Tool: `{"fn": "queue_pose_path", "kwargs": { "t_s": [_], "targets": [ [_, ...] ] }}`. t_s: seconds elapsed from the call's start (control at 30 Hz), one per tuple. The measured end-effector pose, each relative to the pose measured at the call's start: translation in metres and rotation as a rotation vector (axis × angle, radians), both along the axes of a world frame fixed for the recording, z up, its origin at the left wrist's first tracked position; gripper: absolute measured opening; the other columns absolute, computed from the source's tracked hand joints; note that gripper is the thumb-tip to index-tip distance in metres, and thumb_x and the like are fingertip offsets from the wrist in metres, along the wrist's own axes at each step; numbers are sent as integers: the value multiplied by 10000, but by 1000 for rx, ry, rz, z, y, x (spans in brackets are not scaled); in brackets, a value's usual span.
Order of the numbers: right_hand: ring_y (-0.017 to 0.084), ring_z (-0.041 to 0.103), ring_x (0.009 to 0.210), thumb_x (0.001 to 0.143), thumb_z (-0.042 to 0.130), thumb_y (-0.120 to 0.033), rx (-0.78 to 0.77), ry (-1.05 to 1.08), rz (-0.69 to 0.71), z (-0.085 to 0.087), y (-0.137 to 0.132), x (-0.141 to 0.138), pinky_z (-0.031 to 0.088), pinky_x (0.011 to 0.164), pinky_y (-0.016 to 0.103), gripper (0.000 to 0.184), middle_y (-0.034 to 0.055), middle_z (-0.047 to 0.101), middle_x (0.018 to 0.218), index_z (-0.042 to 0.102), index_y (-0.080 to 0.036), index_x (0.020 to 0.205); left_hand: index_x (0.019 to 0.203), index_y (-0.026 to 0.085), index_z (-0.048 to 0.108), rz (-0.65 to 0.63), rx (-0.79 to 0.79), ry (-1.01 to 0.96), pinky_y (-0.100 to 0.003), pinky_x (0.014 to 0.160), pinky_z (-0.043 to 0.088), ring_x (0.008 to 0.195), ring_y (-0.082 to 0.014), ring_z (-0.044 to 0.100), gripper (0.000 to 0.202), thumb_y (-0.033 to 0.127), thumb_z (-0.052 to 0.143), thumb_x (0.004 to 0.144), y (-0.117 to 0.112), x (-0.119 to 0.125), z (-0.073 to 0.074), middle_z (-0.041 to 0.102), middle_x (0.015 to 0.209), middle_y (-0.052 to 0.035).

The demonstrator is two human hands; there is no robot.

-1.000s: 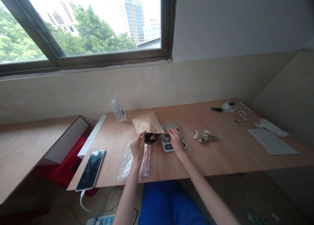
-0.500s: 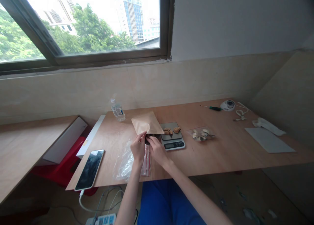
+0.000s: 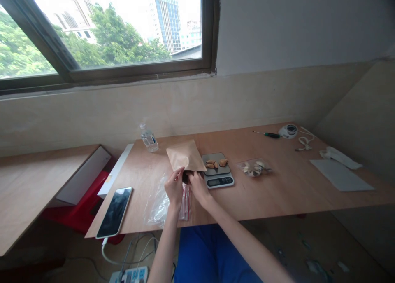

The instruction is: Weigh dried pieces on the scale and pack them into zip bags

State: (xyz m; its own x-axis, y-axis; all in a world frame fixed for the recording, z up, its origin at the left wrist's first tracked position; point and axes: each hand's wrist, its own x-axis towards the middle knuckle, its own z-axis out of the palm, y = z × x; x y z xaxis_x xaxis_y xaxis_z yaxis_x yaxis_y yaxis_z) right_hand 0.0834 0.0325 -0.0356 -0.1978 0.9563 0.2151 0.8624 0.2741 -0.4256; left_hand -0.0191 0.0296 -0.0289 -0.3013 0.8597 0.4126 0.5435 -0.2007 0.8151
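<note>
A brown paper bag (image 3: 185, 154) lies with its mouth toward me, and dark contents show at the opening. My left hand (image 3: 174, 187) pinches the near left edge of the mouth between thumb and fingers. The fingers of my right hand (image 3: 198, 188) reach inside, so their grip is hidden. Just to the right, a kitchen scale (image 3: 220, 181) carries several brown dried pieces (image 3: 212, 164). Under and beside my wrists are clear plastic bags (image 3: 156, 202) and red-striped zip bags (image 3: 185, 204). Farther right rests a clear bag of pale and dark pieces (image 3: 254, 168).
A water bottle (image 3: 149, 139) stands at the back left. The phone (image 3: 114, 213), with its cable plugged in, lies by the left edge. Toward the right are a green-handled screwdriver (image 3: 272, 135), a white dome camera (image 3: 287, 132) and a white sheet (image 3: 341, 175).
My right hand's fingers have gone deeper into the mouth of the paper bag. My left hand keeps its pinch on the edge. The whole view has shifted slightly.
</note>
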Motion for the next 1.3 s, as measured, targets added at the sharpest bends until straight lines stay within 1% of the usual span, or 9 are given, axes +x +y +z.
{"fn": "queue_pose_path", "kwargs": {
  "t_s": [0.23, 0.43, 0.53, 0.67, 0.83, 1.0, 1.1, 1.2, 1.3],
  "targets": [
    [191, 587, 990, 859, 445, -111, 157, 411, -28, 1, -33, 16, 487, 890, 338, 241, 83, 596, 1087, 621, -185, 1006, 941, 254, 690, -13, 2, -4, -233, 687, 485, 765, -145, 662, 216, 328, 516, 837, 4, 3, -2, 717, 918, -8],
    [175, 617, 905, 856, 516, -276, 220, 805, -53, 20, -47, 57, 535, 761, 277, 151, 87, 622, 1007, 634, -183, 869, 934, 247, 694, 22, -4, -11, -225, 670, 480, 754, -144, 664, 228, 347, 517, 832, 8, 1, 3, 719, 914, -11],
    [184, 620, 882, 840, 535, -324, 237, 817, -95, 23, -26, 85, 535, 730, 283, 181, 94, 634, 969, 635, -173, 845, 924, 242, 701, 56, -4, -15, -225, 659, 474, 722, -142, 659, 232, 364, 535, 816, 9, -3, 6, 722, 877, -9],
    [172, 628, 754, 821, 542, -327, 201, 694, -165, 16, 27, 115, 518, 689, 294, 192, 82, 644, 872, 622, -154, 846, 914, 241, 704, 38, 4, -35, -230, 670, 478, 720, -145, 657, 244, 387, 538, 810, 6, -6, 6, 723, 868, -10],
    [192, 610, 785, 786, 552, -223, 189, 470, -83, 8, 76, 132, 482, 742, 333, 112, 68, 629, 807, 613, -167, 711, 908, 244, 702, 37, 3, -50, -242, 682, 483, 731, -155, 660, 249, 402, 537, 806, 2, -7, 4, 723, 880, -14],
    [211, 568, 899, 822, 519, -222, 233, 443, -55, 22, 46, 118, 434, 840, 364, 128, 81, 611, 888, 620, -175, 759, 897, 251, 706, 54, -11, -62, -249, 684, 485, 742, -162, 664, 237, 398, 548, 801, 4, -5, 2, 725, 883, -12],
    [169, 576, 838, 890, 425, -224, 217, 482, 151, 30, 8, 90, 461, 789, 303, 212, 54, 607, 841, 613, -179, 802, 903, 254, 704, 48, -8, -70, -245, 679, 488, 742, -161, 668, 227, 384, 547, 803, 6, 0, -3, 726, 879, -8],
    [172, 564, 992, 893, 400, -166, 149, 410, 341, 24, -14, 56, 454, 887, 315, 235, 70, 627, 1010, 619, -177, 979, 918, 258, 700, 43, 1, -76, -241, 685, 490, 748, -158, 665, 225, 365, 534, 811, 5, 5, -5, 723, 885, -6],
    [217, 498, 1143, 855, 393, -72, 112, 194, 321, 8, -13, 30, 409, 981, 366, 364, 139, 569, 1198, 539, -106, 1186, 913, 250, 701, 55, 20, -86, -238, 684, 487, 748, -155, 661, 228, 371, 538, 809, 2, 7, -2, 716, 902, -11]
  ]
}}
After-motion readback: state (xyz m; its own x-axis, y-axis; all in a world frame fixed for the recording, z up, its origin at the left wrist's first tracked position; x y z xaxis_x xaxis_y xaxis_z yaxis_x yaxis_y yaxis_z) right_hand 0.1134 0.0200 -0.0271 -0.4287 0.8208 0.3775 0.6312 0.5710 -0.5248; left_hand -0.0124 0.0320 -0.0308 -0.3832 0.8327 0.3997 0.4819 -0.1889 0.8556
